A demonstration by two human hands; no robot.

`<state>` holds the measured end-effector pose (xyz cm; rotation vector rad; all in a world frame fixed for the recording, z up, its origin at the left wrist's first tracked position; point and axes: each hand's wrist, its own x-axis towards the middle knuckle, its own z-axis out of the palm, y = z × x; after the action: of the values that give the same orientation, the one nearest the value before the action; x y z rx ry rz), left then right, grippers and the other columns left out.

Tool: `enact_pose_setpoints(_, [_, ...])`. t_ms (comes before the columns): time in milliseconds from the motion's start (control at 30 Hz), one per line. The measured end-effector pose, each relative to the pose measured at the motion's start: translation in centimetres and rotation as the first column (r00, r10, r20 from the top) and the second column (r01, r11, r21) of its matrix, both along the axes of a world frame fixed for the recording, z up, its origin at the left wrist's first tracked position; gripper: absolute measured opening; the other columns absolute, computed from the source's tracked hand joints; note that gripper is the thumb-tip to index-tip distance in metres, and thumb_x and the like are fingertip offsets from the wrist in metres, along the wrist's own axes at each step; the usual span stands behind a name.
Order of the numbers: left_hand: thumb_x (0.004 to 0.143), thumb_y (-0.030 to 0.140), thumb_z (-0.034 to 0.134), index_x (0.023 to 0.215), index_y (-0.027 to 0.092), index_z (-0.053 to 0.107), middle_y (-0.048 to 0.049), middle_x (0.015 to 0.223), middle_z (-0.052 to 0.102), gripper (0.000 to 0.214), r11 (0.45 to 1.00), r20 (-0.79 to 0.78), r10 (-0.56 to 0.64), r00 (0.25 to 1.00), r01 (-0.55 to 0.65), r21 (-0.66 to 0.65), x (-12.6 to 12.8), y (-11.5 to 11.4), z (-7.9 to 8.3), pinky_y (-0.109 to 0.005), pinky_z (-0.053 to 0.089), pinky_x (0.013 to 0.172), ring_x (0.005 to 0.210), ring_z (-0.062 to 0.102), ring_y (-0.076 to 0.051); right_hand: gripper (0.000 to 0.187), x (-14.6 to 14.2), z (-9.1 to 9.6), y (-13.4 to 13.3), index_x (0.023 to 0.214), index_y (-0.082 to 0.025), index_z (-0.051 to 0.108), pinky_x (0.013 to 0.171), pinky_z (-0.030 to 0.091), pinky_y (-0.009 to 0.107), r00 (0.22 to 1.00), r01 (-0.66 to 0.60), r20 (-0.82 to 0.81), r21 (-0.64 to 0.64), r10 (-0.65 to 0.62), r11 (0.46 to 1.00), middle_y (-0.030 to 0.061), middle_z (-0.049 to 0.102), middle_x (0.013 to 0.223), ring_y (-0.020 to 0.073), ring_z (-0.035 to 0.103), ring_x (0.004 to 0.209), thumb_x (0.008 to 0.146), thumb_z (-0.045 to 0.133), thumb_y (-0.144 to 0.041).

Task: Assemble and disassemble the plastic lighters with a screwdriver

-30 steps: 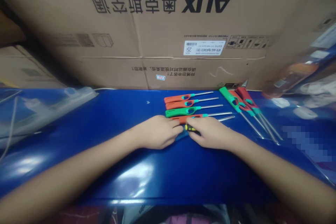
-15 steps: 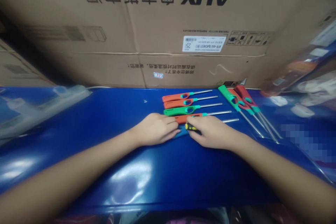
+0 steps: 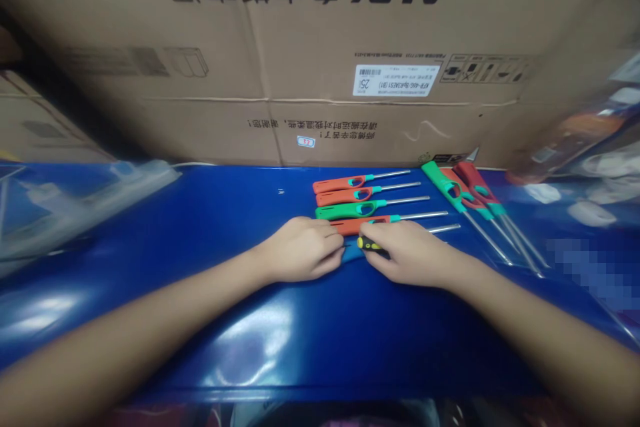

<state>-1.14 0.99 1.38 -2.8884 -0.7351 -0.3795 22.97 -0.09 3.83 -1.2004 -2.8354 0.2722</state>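
Note:
My left hand [image 3: 300, 250] and my right hand [image 3: 413, 255] rest close together on the blue table [image 3: 310, 333]. My right hand is closed on a small screwdriver with a yellow and black handle [image 3: 371, 245], whose tip points toward my left hand. My left hand is curled, with its fingers on a blue long-nosed lighter [image 3: 353, 251] that lies between the hands; the lighter's metal nozzle [image 3: 445, 228] sticks out to the right behind my right hand. Just beyond lie a row of orange and green lighters [image 3: 357, 203].
Three more lighters, green and red [image 3: 463, 190], lie fanned out to the right. A large cardboard box [image 3: 320, 53] stands along the table's far edge. A clear plastic item [image 3: 85, 203] sits at the left, and blurred packages [image 3: 585, 147] at the right.
Both hands have stayed in place with only slight shifts; the view itself has moved a little.

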Motion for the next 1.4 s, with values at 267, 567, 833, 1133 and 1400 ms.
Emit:
enact_pose_setpoints(267, [0.099,0.033,0.047,0.089,0.02,0.06,-0.0033,0.086,0.067,0.021,0.999,0.013,-0.049,0.999,0.049,-0.005,-0.4,0.3,0.2,-0.033,0.046,0.065,0.077,0.064,-0.019,0.009,0.1,0.0,-0.1,0.086,-0.022,0.048,0.061,0.029,0.027,1.0,0.005,-0.001,-0.005,-0.005,1.0,0.0014,0.063,0.079,0.0161,0.055,0.068,0.094,0.048,-0.026])
enact_pose_setpoints(567, [0.097,0.024,0.046,0.078,0.019,0.057,-0.0024,0.074,0.064,0.023,0.998,0.073,-0.053,0.996,0.05,0.04,-0.1,0.0,-0.3,-0.031,0.041,0.06,0.065,0.058,-0.016,0.01,0.0,0.0,0.0,0.085,-0.022,0.048,0.061,0.03,0.027,1.0,0.005,-0.002,-0.011,-0.005,1.0,0.0018,0.064,0.081,0.0164,0.057,0.069,0.093,0.049,-0.025])
enact_pose_setpoints(833, [0.102,0.035,0.038,0.076,0.02,0.051,-0.0035,0.077,0.061,0.033,0.915,0.308,0.403,0.862,-0.366,-0.171,-3.7,4.6,2.1,-0.03,0.041,0.067,0.072,0.056,-0.018,0.009,0.0,0.1,0.0,0.084,-0.022,0.047,0.06,0.028,0.027,1.0,0.0,0.001,-0.017,0.0,1.0,0.0011,0.063,0.078,0.0156,0.055,0.067,0.093,0.049,-0.024])
enact_pose_setpoints(1133, [0.092,0.041,0.043,0.067,0.022,0.054,-0.0061,0.078,0.065,0.034,0.691,0.139,0.708,0.693,-0.638,-0.34,-8.8,9.8,-1.2,-0.031,0.039,0.065,0.075,0.059,-0.024,0.01,0.1,0.1,0.0,0.083,-0.022,0.045,0.058,0.027,0.027,1.0,0.004,-0.002,-0.017,-0.004,1.0,0.0004,0.061,0.077,0.0157,0.054,0.065,0.093,0.048,-0.025])
enact_pose_setpoints(1400, [0.094,0.035,0.041,0.066,0.021,0.05,-0.0075,0.081,0.067,0.032,0.7,0.152,0.702,0.696,-0.633,-0.331,-8.3,9.5,-1.4,-0.032,0.04,0.068,0.078,0.06,-0.024,0.009,0.0,-0.1,0.1,0.085,-0.021,0.05,0.057,0.028,0.028,1.0,-0.004,-0.025,-0.001,0.004,1.0,0.0023,0.064,0.077,0.0167,0.056,0.064,0.092,0.048,-0.026])
